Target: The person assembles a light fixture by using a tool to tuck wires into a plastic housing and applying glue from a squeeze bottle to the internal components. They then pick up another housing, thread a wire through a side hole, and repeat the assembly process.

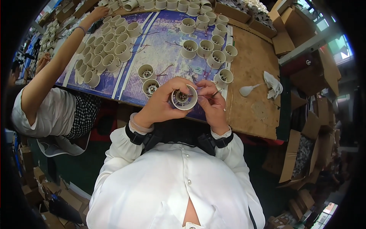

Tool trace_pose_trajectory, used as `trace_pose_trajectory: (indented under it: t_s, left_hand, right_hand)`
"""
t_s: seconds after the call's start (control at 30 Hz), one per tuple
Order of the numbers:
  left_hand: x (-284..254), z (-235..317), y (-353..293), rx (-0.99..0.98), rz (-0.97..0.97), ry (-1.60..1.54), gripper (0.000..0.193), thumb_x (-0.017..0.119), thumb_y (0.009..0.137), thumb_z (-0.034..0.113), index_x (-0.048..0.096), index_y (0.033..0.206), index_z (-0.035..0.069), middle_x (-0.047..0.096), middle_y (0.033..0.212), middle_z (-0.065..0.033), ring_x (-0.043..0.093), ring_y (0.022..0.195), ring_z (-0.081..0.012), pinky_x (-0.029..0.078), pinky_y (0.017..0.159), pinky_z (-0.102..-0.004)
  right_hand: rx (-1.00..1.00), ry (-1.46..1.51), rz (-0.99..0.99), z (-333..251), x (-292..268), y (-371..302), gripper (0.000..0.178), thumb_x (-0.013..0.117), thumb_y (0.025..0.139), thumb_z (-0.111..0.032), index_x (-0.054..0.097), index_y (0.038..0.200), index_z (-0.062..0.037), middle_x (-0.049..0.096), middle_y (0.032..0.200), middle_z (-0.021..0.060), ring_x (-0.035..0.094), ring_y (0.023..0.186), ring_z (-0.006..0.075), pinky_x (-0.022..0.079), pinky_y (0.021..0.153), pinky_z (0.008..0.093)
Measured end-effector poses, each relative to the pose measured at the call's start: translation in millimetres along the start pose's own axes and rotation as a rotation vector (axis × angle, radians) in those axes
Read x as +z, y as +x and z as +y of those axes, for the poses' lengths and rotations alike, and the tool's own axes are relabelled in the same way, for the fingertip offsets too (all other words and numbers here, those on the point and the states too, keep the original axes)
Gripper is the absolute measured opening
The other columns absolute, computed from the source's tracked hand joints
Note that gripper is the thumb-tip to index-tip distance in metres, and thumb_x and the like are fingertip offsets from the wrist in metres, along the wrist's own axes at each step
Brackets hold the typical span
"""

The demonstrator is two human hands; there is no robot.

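Observation:
My left hand (162, 100) is wrapped round a cream-white cylindrical housing (183, 100), its open end turned up. Inside the housing sits a round metal part with a hole in its middle. At the housing's right side, my right hand (213, 105) has its fingers pinched together on thin reddish wires (201, 96) that run out from the rim. The wire ends are hidden by the fingers. Just beyond my left hand, two similar housings stand on the table, one (146, 72) behind the other (151, 88), with metal parts inside. Another housing (223, 78) stands beyond my right hand.
Rows of like housings (108, 47) cover the table's left side; more (206, 47) stand at the back right. On the brown board (253, 49) lie a white nozzle-tipped squeeze bottle (246, 90) and crumpled white cloth (273, 84). A co-worker's arm (63, 68) reaches across the left. Cardboard boxes (299, 156) stand right.

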State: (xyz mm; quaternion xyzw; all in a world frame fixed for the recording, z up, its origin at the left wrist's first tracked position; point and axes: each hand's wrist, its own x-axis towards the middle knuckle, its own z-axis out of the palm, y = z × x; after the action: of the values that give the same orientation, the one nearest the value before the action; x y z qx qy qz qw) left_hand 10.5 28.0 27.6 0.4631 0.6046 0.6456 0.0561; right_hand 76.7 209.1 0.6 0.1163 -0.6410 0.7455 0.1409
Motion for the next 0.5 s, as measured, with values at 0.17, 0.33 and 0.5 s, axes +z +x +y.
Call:
trace_pose_trajectory:
  t_s: [0.17,0.33,0.5]
  left_hand:
    - [2.6,-1.1,-1.4,-0.008,-0.001,0.02,0.051,0.073,0.067,-0.008,0.044,0.104,0.012,0.056,0.117,-0.0148,0.055,0.114,-0.0288,0.041,0.098,-0.0402]
    - [2.9,-5.2,-4.3,0.033,-0.002,0.035,0.056,0.074,0.067,-0.007,0.044,0.11,0.011,0.056,0.118,-0.0142,0.054,0.115,-0.0279,0.041,0.099,-0.0398]
    - [13.0,-6.8,-8.9,-0.079,0.107,-0.085,0.06,0.074,0.066,-0.008,0.043,0.114,0.008,0.055,0.121,-0.0133,0.054,0.115,-0.0252,0.041,0.101,-0.0388]
  right_hand:
    - [0.063,-0.016,0.095,0.3,5.3,-3.7,0.01,0.065,0.09,-0.007,0.059,0.097,-0.0035,0.052,0.116,0.0077,0.053,0.101,0.0145,0.043,0.087,0.0257]
    - [0.075,0.033,0.127,4.6,10.6,-9.1,0.009,0.064,0.091,-0.006,0.059,0.098,-0.0027,0.055,0.112,0.0071,0.053,0.1,0.0131,0.044,0.085,0.0251]
    - [0.167,0.11,0.167,5.4,12.6,-11.9,0.009,0.063,0.092,-0.008,0.058,0.098,-0.0041,0.057,0.11,0.0034,0.053,0.087,0.0078,0.042,0.072,0.0203]
